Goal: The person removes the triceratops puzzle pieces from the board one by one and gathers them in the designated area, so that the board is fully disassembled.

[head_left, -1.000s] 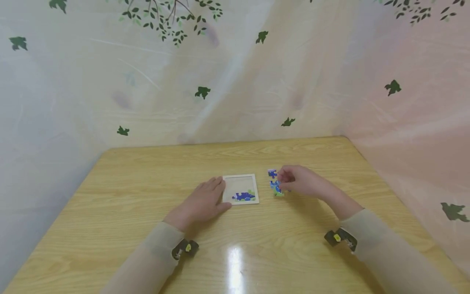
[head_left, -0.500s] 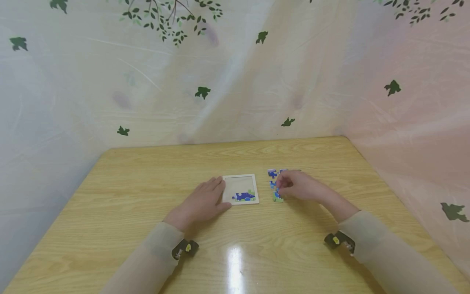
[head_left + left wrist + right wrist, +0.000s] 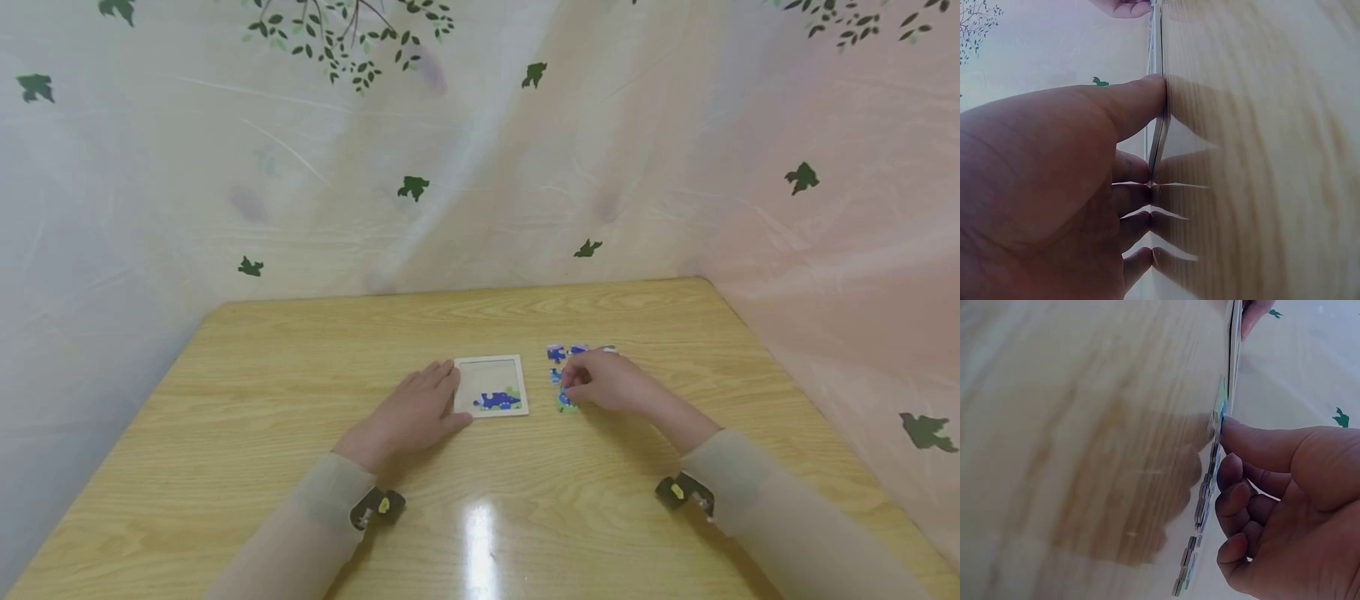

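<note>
A square white puzzle frame lies flat on the table, with joined blue-and-green puzzle pieces along its lower right. My left hand rests at the frame's left side, fingers stretched out. Its thumb touches the frame's near edge in the left wrist view. To the right of the frame, my right hand pinches a blue-and-green puzzle piece between thumb and forefinger, low over the table. In the right wrist view that piece sits at the thumb tip, and the other fingers are curled. The forefinger is mostly hidden there.
Several loose puzzle pieces lie beyond and beside my right hand, partly covered by it. They form a low row in the right wrist view. The wooden table ends at a pale curtain with leaf prints behind and at the sides.
My right hand has come slightly nearer and to the left, and the blue-and-green piece has shifted toward me. More loose pieces show behind it. The left hand and frame stay put.
</note>
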`<control>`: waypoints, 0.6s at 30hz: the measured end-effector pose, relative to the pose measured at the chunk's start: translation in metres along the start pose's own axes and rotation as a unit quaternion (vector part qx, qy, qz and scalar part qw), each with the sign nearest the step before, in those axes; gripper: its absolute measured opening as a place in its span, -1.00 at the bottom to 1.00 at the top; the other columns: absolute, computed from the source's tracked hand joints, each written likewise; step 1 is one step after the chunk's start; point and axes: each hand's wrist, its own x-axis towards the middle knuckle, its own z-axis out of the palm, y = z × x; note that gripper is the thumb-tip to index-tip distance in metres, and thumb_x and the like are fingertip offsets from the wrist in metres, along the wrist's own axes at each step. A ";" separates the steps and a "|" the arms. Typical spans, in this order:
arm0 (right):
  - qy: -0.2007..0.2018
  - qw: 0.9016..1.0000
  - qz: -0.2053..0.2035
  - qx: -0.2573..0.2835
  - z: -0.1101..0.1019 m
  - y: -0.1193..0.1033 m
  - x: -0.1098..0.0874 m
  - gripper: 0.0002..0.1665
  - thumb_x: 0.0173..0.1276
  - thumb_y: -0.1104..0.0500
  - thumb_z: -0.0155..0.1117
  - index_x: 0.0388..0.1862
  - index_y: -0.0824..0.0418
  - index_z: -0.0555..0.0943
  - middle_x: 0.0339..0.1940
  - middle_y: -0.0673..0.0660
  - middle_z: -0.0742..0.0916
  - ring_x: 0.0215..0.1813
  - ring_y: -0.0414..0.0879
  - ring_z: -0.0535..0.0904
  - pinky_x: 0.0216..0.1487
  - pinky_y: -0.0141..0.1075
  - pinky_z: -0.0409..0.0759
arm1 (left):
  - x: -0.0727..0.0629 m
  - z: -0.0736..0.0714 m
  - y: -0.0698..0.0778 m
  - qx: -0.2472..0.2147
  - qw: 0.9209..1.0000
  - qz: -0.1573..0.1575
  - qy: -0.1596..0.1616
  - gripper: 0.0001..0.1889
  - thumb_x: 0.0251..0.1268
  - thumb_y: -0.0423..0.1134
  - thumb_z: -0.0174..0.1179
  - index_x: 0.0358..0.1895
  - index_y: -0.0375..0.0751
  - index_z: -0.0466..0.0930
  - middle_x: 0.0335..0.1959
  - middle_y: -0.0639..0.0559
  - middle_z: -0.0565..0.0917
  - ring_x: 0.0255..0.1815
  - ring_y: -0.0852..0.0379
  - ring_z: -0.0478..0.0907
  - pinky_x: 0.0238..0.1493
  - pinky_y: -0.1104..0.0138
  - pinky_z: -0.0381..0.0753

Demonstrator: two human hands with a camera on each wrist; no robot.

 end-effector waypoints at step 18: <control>0.004 0.999 0.006 -0.035 0.001 -0.004 -0.001 -0.94 0.54 0.19 0.52 -0.14 0.10 0.75 -0.30 -0.03 0.69 -0.21 -0.10 0.54 -0.10 -0.17 0.52 | 0.000 -0.001 0.000 0.001 1.000 0.000 0.000 -0.13 0.76 0.19 0.08 0.76 -0.42 0.11 0.80 -0.32 0.06 0.82 -0.28 -0.04 0.79 -0.12 -0.04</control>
